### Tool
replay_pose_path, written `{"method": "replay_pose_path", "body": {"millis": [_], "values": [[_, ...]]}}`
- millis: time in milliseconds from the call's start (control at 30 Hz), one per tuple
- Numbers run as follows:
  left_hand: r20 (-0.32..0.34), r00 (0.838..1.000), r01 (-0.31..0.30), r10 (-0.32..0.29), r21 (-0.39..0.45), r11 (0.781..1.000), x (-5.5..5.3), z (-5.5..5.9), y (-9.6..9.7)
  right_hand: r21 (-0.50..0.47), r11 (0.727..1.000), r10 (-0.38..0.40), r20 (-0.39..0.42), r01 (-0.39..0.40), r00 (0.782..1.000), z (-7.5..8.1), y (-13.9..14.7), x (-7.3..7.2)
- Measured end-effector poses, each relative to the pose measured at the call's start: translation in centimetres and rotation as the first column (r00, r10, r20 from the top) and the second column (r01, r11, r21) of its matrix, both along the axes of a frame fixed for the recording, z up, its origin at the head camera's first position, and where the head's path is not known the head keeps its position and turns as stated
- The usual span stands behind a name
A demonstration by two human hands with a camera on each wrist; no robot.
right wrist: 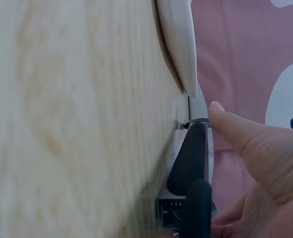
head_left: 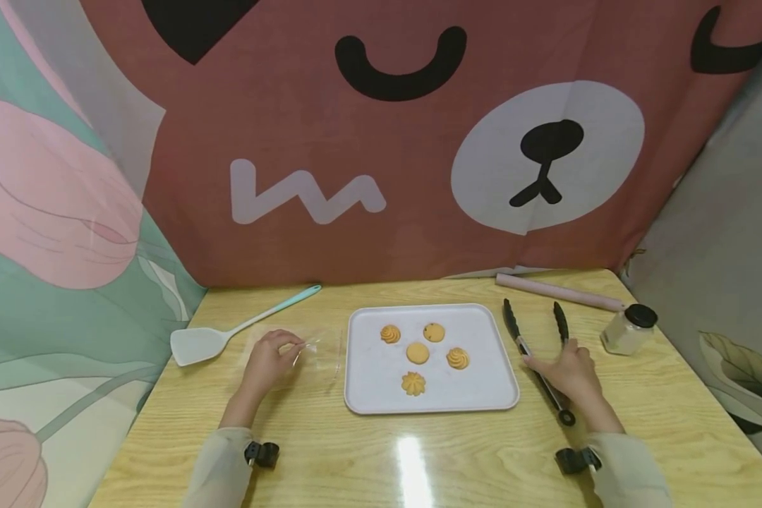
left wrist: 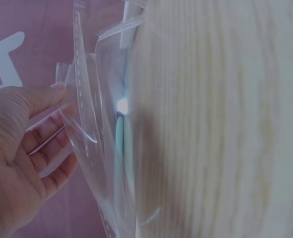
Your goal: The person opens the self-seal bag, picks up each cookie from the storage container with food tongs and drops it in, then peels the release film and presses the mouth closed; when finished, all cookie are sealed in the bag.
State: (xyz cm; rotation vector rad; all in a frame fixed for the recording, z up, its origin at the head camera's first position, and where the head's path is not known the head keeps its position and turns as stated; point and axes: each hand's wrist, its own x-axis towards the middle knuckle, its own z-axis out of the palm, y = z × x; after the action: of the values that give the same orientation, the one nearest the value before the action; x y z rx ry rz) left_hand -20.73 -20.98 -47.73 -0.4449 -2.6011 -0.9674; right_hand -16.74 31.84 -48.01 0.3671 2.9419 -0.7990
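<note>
Left hand (head_left: 269,363) pinches clear bag (head_left: 320,361); right hand (head_left: 571,370) at tongs (head_left: 551,394) — grip unclear; narrow gap to tray (head_left: 503,363) edge

2 arms extended forward, the left forearm (head_left: 240,409) and the right forearm (head_left: 600,414) lying behind their fingers, pale sleeves pushed back past the bare wrists. The left hand (head_left: 269,363) pinched with its thumb (left wrist: 43,98) and index finger, while 2 more fingers bent loosely beside that pair. The right hand (head_left: 571,372) faced downward, its thumb (right wrist: 241,128) stretched straight, spread well apart from its fingers, which were partly hidden.
</note>
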Motion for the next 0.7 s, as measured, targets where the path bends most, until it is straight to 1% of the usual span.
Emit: {"method": "replay_pose_path", "body": {"millis": [133, 267, 533, 700], "values": [[0.011, 1.000, -0.003, 0.003, 0.003, 1.000, -0.07, 0.04, 0.09, 0.027, 1.000, 0.000, -0.001, 0.000, 1.000, -0.59, 0.09, -0.26], [0.020, 1.000, -0.002, 0.002, -0.003, 1.000, -0.07, 0.09, 0.15, 0.026, 1.000, -0.001, 0.004, 0.000, 1.000, -0.82, 0.18, -0.50], [0.020, 1.000, 0.012, -0.011, -0.011, 1.000, -0.02, 0.11, 0.23, -0.023, 1.000, 0.007, 0.099, -0.005, 0.995, -0.51, 0.44, -0.90], [0.023, 1.000, 0.010, -0.010, -0.013, 1.000, -0.09, -0.02, 0.24, -0.035, 0.999, 0.011, 0.127, -0.006, 0.992, -0.54, 0.57, -0.83]]}}
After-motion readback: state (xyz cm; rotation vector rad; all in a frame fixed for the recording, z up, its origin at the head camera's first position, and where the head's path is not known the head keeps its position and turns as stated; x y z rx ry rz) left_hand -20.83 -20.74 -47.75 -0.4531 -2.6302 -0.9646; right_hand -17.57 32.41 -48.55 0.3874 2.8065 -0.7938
